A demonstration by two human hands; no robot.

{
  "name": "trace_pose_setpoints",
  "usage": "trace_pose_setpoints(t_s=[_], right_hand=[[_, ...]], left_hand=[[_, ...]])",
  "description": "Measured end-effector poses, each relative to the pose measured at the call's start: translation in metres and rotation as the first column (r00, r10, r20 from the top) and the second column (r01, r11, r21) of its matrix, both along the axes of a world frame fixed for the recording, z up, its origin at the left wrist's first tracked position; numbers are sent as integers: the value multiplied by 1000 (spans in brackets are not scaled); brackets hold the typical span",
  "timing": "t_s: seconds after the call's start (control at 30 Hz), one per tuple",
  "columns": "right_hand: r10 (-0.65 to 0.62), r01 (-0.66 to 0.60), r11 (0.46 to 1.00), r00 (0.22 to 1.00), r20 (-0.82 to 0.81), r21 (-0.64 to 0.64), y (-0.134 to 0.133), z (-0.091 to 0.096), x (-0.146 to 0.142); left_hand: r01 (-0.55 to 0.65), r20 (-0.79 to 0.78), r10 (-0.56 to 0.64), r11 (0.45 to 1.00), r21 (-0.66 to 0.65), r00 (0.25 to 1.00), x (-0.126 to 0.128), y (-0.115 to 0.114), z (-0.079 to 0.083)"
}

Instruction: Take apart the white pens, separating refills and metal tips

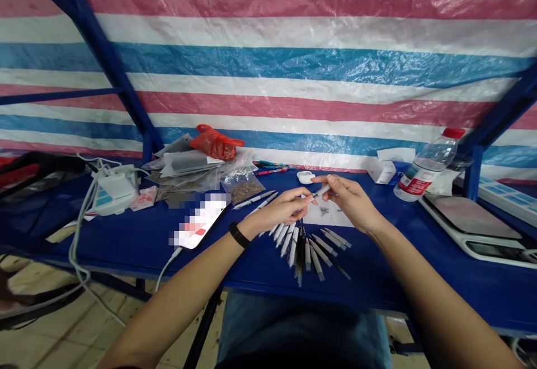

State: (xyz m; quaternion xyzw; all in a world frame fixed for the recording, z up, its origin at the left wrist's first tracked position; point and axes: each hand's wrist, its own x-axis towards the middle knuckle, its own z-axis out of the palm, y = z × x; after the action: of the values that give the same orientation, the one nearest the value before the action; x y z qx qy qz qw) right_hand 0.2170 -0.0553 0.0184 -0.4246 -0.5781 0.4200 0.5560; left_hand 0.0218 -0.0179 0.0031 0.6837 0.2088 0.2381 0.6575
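Observation:
Above the middle of the blue table, my two hands meet around a slim white pen part. My right hand is closed on it with thumb and fingers. My left hand, with a black band at the wrist, pinches at the tip end of the same part; any smaller piece between those fingers is too small to make out. Below my hands, white pen barrels, dark refills and grey-white barrels lie fanned out. Small metal bits rest on a white paper sheet.
Left are a charging phone, a power strip with cables, and bags of small parts under a red bag. A small white dish stands behind my hands. Right are a tissue box, a bottle and a scale.

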Motion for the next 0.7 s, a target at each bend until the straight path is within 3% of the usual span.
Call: trace_pose_setpoints(t_s=[0.3, 0.53, 0.7], right_hand=[[-11, 7, 999, 996, 93, 42, 0, 1, -1], [-265, 253, 963, 953, 145, 93, -3, 4, -4], [-416, 378, 909, 850, 323, 175, -4, -2, -5]], left_hand=[[-12, -13, 13, 996, 91, 1000, 0, 3, -4], [-77, -66, 96, 966, 247, 993, 0, 2, -1], [-79, -95, 125, 917, 390, 988, 1, 2, -2]])
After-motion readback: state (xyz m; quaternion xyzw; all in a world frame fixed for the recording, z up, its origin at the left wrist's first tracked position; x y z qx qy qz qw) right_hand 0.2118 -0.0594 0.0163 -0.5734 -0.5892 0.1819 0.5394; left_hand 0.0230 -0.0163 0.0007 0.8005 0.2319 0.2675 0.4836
